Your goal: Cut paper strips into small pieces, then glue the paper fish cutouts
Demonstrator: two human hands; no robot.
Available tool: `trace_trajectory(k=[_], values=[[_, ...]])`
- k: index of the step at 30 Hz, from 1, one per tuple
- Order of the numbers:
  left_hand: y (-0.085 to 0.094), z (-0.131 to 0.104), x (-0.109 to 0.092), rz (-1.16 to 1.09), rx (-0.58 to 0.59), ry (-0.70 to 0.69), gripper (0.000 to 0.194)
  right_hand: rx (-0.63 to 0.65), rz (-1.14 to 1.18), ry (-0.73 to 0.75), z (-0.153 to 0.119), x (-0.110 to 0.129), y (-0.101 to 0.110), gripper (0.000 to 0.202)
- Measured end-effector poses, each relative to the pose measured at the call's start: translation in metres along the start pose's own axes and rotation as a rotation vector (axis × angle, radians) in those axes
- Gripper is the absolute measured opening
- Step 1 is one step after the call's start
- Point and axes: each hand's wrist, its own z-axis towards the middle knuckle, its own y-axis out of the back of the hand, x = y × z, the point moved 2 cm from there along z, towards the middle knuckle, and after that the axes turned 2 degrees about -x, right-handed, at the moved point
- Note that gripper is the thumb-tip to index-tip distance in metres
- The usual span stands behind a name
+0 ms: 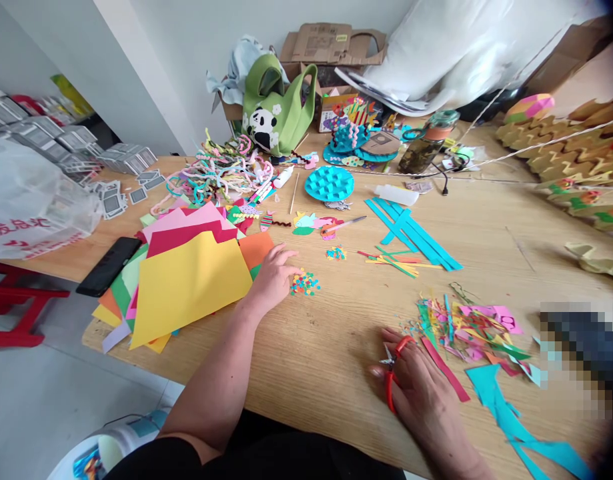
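Observation:
My left hand [272, 279] is at the right edge of a stack of coloured paper, topped by a yellow sheet [193, 287]. Its fingers are apart and hold nothing; their tips are beside a small heap of coloured paper dots [305, 283]. A smaller pile of dots [336, 253] lies farther back. Low over the table, my right hand [420, 383] holds small scissors [390, 393] by their red loops, the short blades pointing left. Just beyond that hand are a dark pink paper strip [446, 370] and a heap of paper scraps [471, 327].
Thin paper strips [401, 261], blue strips [416, 233] and paper fish [306, 223] lie mid-table. Behind are a blue bumpy disc [329, 183], yarn-like pieces [226, 167], a green panda bag [281, 110] and a bottle [426, 143]. A phone [109, 265] rests at left.

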Motion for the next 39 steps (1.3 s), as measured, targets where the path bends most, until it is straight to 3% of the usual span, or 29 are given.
trace_trajectory(k=[5,12,18,25,32,39], values=[[-0.0041,-0.0001,-0.0001,-0.010,0.017,-0.020,0.047,-0.001,-0.017,-0.003,-0.0004,0.0002,0.0004,0.023],[0.0004,0.0009,0.0001,-0.020,-0.101,0.017,0.031,-0.014,-0.018,0.006,-0.0010,0.0000,-0.0003,0.026],[-0.0009,-0.0006,-0.0027,-0.001,-0.051,0.015,0.017,-0.013,-0.005,0.000,-0.0007,0.0003,0.0002,0.026],[-0.0084,-0.0024,-0.0097,-0.029,0.032,-0.071,0.035,-0.020,-0.003,-0.012,-0.0011,-0.0005,0.0001,0.025],[-0.0013,-0.0001,-0.0060,-0.084,-0.043,-0.037,0.039,-0.012,0.000,-0.012,-0.0006,-0.0002,0.0012,0.026],[-0.0048,-0.0017,-0.0067,-0.059,0.057,-0.063,0.046,-0.018,-0.004,-0.027,-0.0005,0.0001,0.0005,0.027]])
